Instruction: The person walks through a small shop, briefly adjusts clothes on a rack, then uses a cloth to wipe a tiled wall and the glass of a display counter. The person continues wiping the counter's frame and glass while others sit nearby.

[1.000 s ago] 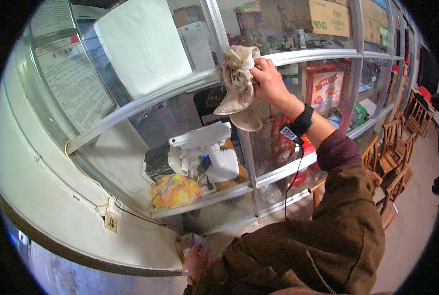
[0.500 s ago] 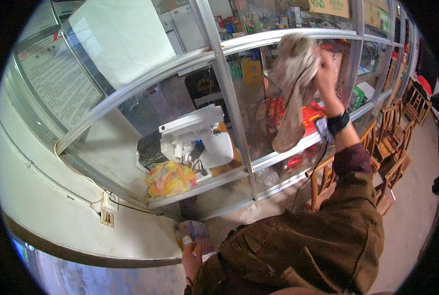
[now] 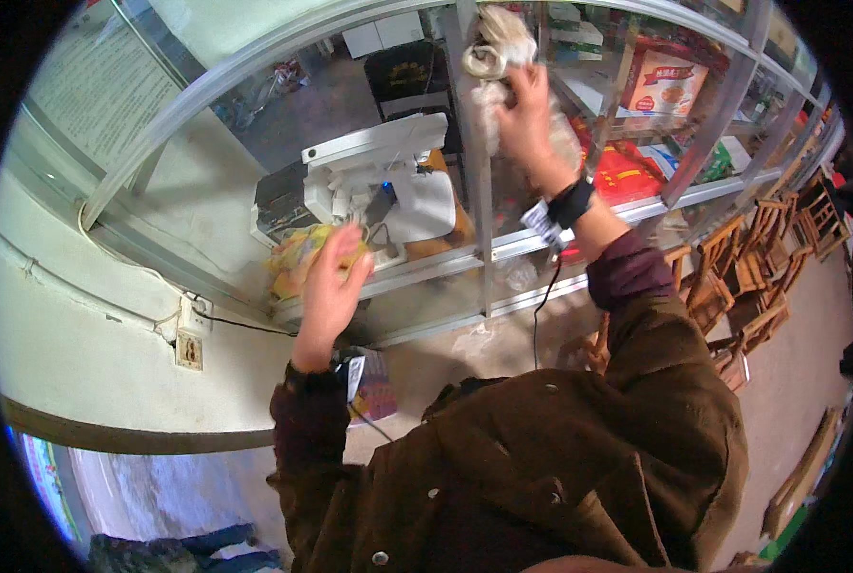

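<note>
My right hand [image 3: 528,115] is at the upper middle, gripping a bunched beige-grey cloth [image 3: 499,48] against the window's metal upright [image 3: 477,162] and the glass beside it. Part of the cloth hangs below and behind the hand. On the left, my left hand [image 3: 329,291] is raised with its fingers stretched out, holding nothing. It stands in front of the lower window frame and overlaps a yellow patterned cloth [image 3: 291,260] in the view. Dark bands with small tags circle both wrists.
Behind the glass are a white machine [image 3: 374,177], a black box [image 3: 281,202] and red packages [image 3: 627,172]. Wooden chairs [image 3: 756,253] line the right side. A wall socket [image 3: 189,350] and cable are at left; a colourful box [image 3: 377,387] sits below my left hand.
My left hand has risen from beside the colourful box to the window. My right hand has moved left with the cloth, which was hanging long and is now bunched. The view has shifted.
</note>
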Demonstrator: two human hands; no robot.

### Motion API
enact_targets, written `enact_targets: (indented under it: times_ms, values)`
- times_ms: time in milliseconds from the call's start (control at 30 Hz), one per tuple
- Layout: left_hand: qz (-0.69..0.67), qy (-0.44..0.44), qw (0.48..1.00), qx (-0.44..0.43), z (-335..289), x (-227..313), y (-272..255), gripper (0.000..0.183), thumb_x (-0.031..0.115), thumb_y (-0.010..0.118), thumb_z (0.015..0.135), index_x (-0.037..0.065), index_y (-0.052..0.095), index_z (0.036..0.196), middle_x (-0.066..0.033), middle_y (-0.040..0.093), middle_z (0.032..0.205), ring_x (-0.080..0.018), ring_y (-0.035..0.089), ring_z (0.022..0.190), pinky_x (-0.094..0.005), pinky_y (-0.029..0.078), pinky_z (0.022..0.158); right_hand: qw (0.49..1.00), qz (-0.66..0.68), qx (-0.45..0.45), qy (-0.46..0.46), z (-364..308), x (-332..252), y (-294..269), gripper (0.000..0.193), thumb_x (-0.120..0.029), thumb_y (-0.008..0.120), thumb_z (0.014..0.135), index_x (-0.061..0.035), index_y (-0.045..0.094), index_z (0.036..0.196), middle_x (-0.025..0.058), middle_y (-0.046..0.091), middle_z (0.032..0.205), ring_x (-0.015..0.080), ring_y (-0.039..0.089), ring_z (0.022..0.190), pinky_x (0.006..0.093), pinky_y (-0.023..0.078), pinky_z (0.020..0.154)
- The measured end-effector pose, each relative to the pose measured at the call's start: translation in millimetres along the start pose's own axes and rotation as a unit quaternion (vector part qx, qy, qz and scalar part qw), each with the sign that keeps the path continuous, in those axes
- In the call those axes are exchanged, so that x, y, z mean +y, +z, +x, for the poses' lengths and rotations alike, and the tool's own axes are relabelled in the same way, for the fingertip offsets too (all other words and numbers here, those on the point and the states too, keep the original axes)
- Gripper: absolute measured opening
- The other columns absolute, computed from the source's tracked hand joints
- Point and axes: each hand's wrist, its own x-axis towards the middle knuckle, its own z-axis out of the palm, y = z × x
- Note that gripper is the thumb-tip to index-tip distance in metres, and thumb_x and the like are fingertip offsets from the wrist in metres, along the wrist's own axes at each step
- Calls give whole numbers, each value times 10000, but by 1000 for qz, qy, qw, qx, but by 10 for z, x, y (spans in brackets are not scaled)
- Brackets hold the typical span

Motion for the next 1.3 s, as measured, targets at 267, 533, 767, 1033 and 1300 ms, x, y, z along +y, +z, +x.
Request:
enact_targets:
  times_ms: [267,533,767,1033,1300]
  values:
    - [28,92,994,-53,752,-11,834,967,212,764,694,122,156,1440,-172,324,1382,-301,390,1222,-375,460,861,943,206,4,261,-156,-372,-15,393,-99,679,695,-34,574,1067,136,546,964,258,535,900,338,431,803]
    - [64,70,975,-203,838,-373,1241,662,55,675,706,74,415,1314,-167,543,1202,-330,543,1084,-376,450,899,676,373,-134,621,-1056,-520,-473,398,-114,665,743,-22,560,1116,34,600,952,115,567,846,249,467,715]
    - [66,306,950,1,1288,232,612,486,-133,524,612,73,645,1036,-103,532,929,-274,539,893,-322,445,774,965,119,-165,166,-360,-842,-681,364,-210,730,688,-50,597,987,109,505,878,225,529,773,317,441,688]
    - [309,449,794,268,1960,537,221,559,7,542,687,29,487,1242,-202,318,1367,-380,304,1268,-465,287,1035,979,-62,-50,-188,828,-855,155,415,-147,695,633,-190,586,1031,114,493,1076,300,523,946,390,512,686]
    - [534,307,781,102,1597,-764,523,550,176,597,742,15,454,1248,-163,333,1408,-360,273,1323,-437,380,925,971,-44,-231,-53,-273,-539,367,268,-152,669,656,-129,564,902,132,466,974,326,518,906,422,504,644]
